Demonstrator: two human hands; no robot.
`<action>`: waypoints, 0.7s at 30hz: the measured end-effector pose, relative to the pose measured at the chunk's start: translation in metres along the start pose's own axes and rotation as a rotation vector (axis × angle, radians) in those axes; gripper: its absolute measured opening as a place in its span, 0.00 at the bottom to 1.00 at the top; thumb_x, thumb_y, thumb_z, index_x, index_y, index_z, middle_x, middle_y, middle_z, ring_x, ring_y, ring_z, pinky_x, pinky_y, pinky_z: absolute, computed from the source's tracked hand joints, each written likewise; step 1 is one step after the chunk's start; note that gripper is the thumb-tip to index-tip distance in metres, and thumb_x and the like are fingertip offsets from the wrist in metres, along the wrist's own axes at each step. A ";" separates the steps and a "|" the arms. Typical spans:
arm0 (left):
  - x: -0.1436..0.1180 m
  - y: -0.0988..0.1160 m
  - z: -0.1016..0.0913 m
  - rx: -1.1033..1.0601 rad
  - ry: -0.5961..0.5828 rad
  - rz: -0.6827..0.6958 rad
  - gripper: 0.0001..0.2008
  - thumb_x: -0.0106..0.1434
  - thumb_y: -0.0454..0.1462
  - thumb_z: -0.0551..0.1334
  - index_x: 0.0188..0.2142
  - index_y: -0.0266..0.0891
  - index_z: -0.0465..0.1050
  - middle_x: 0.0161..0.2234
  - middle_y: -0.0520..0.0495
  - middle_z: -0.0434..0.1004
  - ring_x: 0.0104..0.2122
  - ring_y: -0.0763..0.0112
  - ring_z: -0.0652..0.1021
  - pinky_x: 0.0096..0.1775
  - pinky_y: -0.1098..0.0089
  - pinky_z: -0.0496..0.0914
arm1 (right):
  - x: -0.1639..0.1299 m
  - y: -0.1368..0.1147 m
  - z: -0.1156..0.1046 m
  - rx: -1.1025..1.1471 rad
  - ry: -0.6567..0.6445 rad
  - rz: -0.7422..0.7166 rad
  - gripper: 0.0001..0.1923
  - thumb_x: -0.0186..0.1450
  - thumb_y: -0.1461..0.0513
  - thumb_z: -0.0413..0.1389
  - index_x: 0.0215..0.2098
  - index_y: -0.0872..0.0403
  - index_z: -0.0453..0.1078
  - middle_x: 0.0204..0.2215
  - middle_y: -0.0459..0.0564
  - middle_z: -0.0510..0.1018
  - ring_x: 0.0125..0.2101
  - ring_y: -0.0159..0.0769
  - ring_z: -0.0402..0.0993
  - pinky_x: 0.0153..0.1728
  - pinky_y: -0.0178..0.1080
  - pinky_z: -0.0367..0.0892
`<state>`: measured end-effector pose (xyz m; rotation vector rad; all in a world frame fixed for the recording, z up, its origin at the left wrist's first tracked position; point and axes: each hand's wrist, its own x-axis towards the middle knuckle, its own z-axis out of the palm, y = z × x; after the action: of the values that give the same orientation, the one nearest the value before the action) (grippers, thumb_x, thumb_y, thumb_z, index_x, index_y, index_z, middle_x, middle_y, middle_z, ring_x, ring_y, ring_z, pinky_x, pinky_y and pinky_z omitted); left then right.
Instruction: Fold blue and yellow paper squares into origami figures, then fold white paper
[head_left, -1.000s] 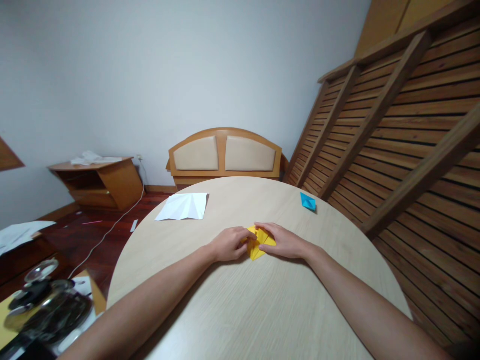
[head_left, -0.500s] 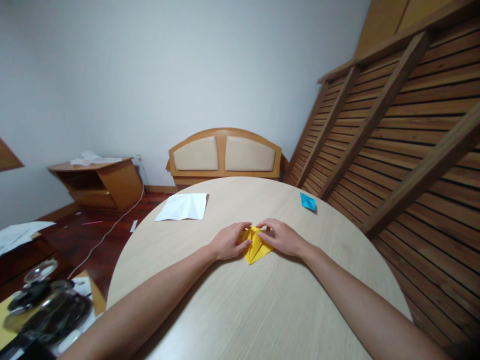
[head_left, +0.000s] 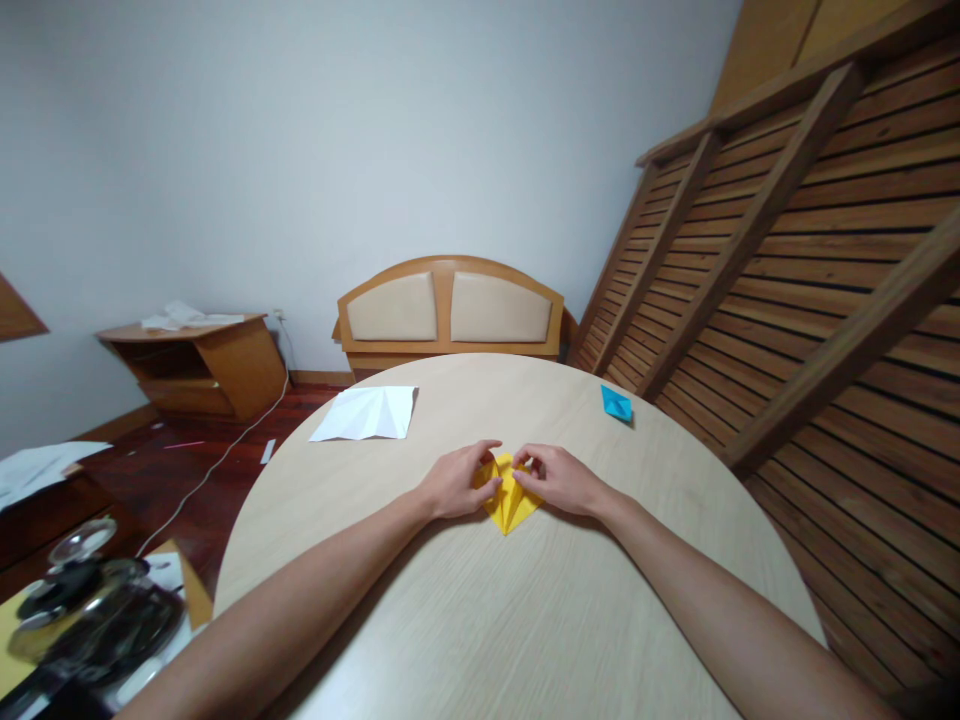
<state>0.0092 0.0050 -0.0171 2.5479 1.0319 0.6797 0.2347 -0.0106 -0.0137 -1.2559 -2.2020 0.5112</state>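
Observation:
A yellow sheet of origami paper, folded and creased with a point toward me, lies on the round table between my hands. My left hand rests at its left side, thumb on the paper and index finger stretched out past the far edge. On the other side, my right hand pinches a flap of the paper between thumb and fingers. Both hands partly hide the paper's side corners.
The round wooden table bears a creased white sheet at far left and a small blue folded paper at far right. A slatted wooden frame leans along the right. A cluttered stand with a dark glass pot is at lower left.
The yellow paper has turned slightly, its near point shifting a little right and toward me. My right fingers have drawn together on its flap; my left hand has barely moved.

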 end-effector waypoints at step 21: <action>0.002 -0.008 -0.005 0.076 -0.057 0.106 0.15 0.54 0.31 0.56 0.41 0.39 0.73 0.40 0.47 0.79 0.38 0.64 0.78 0.42 0.67 0.71 | -0.002 0.008 -0.014 -0.075 -0.066 -0.139 0.11 0.56 0.68 0.55 0.36 0.53 0.74 0.36 0.51 0.78 0.38 0.40 0.73 0.43 0.40 0.66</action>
<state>0.0031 0.0123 -0.0158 2.6868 0.9262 0.6014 0.2494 -0.0082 -0.0082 -1.1270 -2.3639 0.4245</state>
